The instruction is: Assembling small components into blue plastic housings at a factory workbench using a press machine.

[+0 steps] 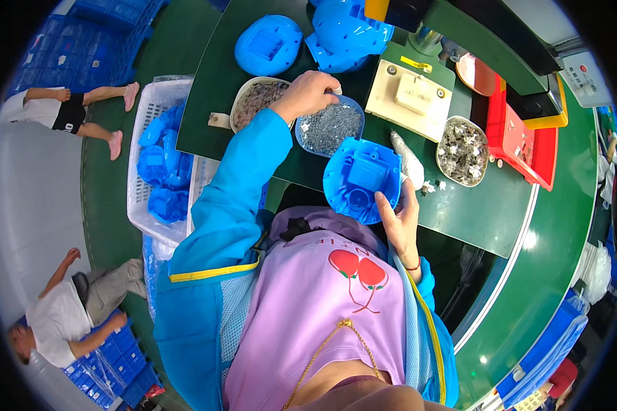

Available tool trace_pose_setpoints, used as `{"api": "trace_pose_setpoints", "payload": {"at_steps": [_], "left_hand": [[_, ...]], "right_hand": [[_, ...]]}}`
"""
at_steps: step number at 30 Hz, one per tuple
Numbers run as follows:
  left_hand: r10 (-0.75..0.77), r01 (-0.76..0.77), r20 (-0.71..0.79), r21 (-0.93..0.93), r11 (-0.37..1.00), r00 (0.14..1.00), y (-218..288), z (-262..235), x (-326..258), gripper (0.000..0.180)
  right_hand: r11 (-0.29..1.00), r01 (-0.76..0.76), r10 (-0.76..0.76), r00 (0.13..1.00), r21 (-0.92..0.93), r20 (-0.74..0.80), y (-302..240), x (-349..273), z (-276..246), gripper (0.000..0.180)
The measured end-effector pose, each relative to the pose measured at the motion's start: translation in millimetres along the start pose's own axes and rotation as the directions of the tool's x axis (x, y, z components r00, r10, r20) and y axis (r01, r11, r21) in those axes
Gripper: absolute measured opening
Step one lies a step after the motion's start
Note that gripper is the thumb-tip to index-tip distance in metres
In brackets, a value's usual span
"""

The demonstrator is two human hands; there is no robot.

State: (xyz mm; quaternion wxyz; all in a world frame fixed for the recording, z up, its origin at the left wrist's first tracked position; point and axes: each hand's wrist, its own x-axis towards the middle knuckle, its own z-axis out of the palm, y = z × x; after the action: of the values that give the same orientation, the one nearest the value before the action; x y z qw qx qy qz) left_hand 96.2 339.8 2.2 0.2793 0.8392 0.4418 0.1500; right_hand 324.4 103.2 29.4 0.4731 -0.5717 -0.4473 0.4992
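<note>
My right hand [401,222] grips the edge of a blue plastic housing [362,179], its hollow inside with ribs and a round recess turned up. The thumb lies over the rim. My left hand [310,94] reaches over the far edge of a bowl of small grey metal parts [330,128]. Its fingers are drawn together at the tips; whatever they hold is too small to make out. Partly behind my left wrist stands a bowl of brownish small parts [257,103].
Blue housings [269,44] lie at the back. A cream fixture block [411,96] sits under a press [473,41]. On the right are a bowl of silvery parts [462,151], a red bin [517,140] and a white wrapped tool [407,161]. A white crate [138,185] holds blue parts.
</note>
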Motion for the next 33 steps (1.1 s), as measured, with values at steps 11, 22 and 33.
{"api": "trace_pose_setpoints", "payload": {"at_steps": [11, 22, 33], "left_hand": [[0.142, -0.084, -0.175, 0.301, 0.950, 0.974, 7.2, -4.4, -17.5, 0.013], [0.040, -0.128, -0.358, -0.225, 0.966, 0.933, 70.6, -14.9, -52.5, 0.010], [0.141, -0.179, -0.379, -0.066, 0.982, 0.914, 118.0, 23.5, -70.5, 0.014]], "right_hand": [[1.000, 0.015, -0.014, 1.000, -0.025, 0.006, 1.6, -3.3, -2.5, 0.045], [0.985, -0.072, 0.073, 0.997, 0.156, -0.001, 3.4, -2.9, -1.8, 0.044], [0.995, 0.101, -0.100, 0.994, 0.026, -0.045, 3.7, 5.6, 9.0, 0.048]]}}
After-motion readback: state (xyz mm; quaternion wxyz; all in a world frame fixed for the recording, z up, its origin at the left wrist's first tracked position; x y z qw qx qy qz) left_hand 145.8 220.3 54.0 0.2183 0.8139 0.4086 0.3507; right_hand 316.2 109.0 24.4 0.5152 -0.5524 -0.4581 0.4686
